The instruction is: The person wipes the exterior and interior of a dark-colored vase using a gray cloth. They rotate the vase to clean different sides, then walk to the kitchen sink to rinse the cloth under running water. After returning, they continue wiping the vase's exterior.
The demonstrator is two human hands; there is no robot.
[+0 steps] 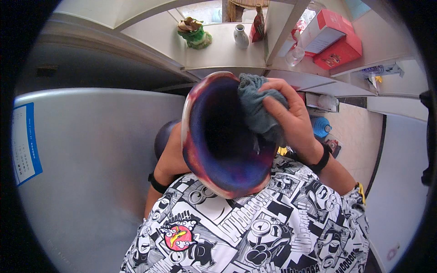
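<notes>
A large vase [194, 163] with a wide flared mouth, glazed blue, purple and red, stands close against my patterned shirt, its opening facing up at me. My right hand [290, 109] grips a crumpled grey-green cloth [257, 102], which lies over the right side of the vase's rim and hangs partly inside. The wrist and forearm of my left arm pass behind the left side of the vase; the left hand itself is hidden by it. The vase's rounded lower body shows beyond that forearm. Its inside is dark.
A grey metallic appliance panel [92, 136] with a blue-edged label fills the left. Ahead, white shelving [218, 58] bears a green ornament [194, 34], a small white vase [241, 37], a red-labelled bottle [258, 25] and red boxes [341, 51]. A blue container [321, 127] stands on the floor at right.
</notes>
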